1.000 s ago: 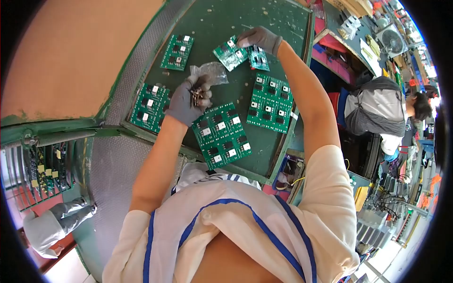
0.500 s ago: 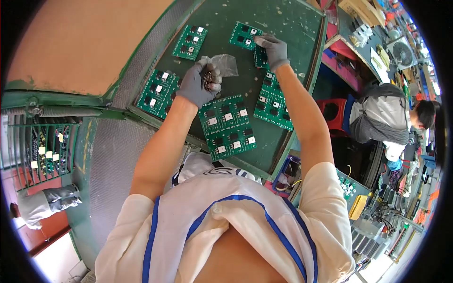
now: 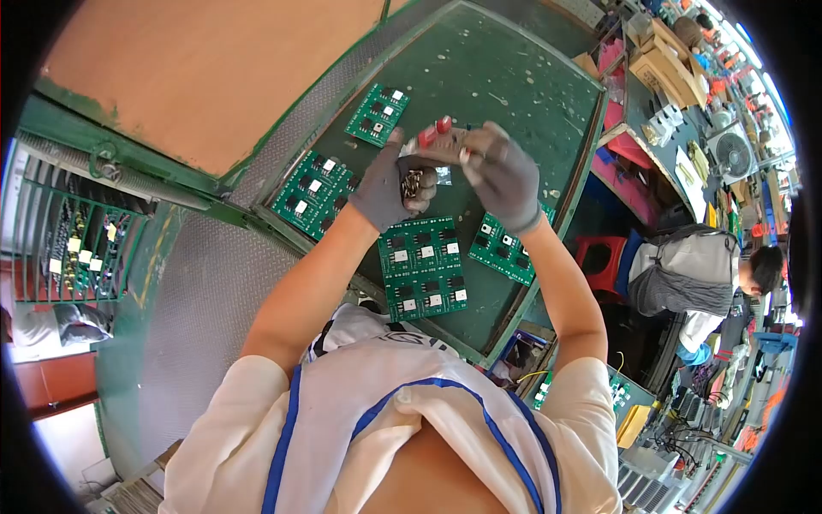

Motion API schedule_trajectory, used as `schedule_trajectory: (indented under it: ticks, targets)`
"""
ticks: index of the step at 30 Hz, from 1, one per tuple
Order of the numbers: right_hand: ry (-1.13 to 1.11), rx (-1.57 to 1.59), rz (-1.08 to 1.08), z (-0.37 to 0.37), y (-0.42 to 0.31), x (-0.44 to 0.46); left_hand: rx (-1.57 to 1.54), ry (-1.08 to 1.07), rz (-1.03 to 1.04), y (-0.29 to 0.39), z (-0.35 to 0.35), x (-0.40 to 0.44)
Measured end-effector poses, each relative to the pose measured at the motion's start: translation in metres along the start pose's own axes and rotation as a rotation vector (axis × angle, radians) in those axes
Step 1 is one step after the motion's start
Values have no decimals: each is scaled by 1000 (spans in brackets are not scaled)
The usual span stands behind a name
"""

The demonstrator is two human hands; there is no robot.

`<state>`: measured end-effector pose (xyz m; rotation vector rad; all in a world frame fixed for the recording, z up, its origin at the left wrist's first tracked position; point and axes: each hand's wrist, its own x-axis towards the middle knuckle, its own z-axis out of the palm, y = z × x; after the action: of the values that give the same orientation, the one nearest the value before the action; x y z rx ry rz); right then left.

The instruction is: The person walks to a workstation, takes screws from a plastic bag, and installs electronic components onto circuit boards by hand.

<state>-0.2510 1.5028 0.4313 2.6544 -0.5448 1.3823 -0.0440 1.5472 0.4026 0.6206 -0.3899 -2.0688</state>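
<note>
My left hand (image 3: 390,188), in a grey glove, is curled palm-up around a small heap of metal screws (image 3: 412,184). Its thumb lies close to the tilted circuit board (image 3: 445,147) that my gloved right hand (image 3: 503,176) grips by one end. Motion blurs this board, which shows a brownish face and red parts on its edge. Below my hands lies a green circuit board (image 3: 424,267) with white-topped parts. Similar boards lie at the left (image 3: 310,190), upper left (image 3: 378,114) and under my right wrist (image 3: 503,248). A piece of clear plastic (image 3: 443,175) shows between my hands.
The boards lie on a green worktable (image 3: 514,94) with a raised metal rim. To the right are a red stool (image 3: 599,264), a seated person (image 3: 693,261), a fan (image 3: 732,154) and a cardboard box (image 3: 668,68). A green rack (image 3: 81,244) stands at the left.
My right hand has lifted the board from the top of the table and brought it down and left beside my left hand. The view has shifted. My left hand still cups the screws.
</note>
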Motion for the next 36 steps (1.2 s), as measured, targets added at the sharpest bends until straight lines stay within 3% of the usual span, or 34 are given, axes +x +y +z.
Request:
schedule_trajectory:
  ticks: [3,6,9,11,13,15,18,19,21,27,31,34,35,36]
  targets:
    - [-131,-107,7,-15,-28,-10,73,-141,-20,-2,11,-5]
    - [-131,-171,-39,-31,-37,-16,260,-97,-21,-4,29,-14]
    - [-124,-194,-62,-35,-37,-27,424,-97,83,-9,39,-17]
    - [-120,-202,-48,-39,-42,-31,544,17,179,-15,43,-22]
    - [-30,-139,263,-42,-54,-31,562,46,201,-20,42,-25]
    - [44,-177,205,-56,-66,-27,576,76,227,-24,39,-26]
    - [316,596,1203,-59,-83,-27,570,197,246,-35,37,-31]
    - [325,587,1210,-60,-84,-26,596,193,279,-37,44,-35]
    - [400,1059,1493,-61,-80,-21,624,177,308,-42,48,-39]
    - [378,1059,1485,-69,-67,-4,650,123,317,-44,44,-41]
    - [238,996,1337,-76,-54,7,679,117,350,-43,44,-44]
    - [-108,754,1054,-82,-46,27,643,58,357,-33,43,-48]
    - [-115,756,1050,-82,-40,33,602,32,341,-30,43,-48]
    - [-179,612,893,-81,-33,39,598,36,347,-30,41,-48]
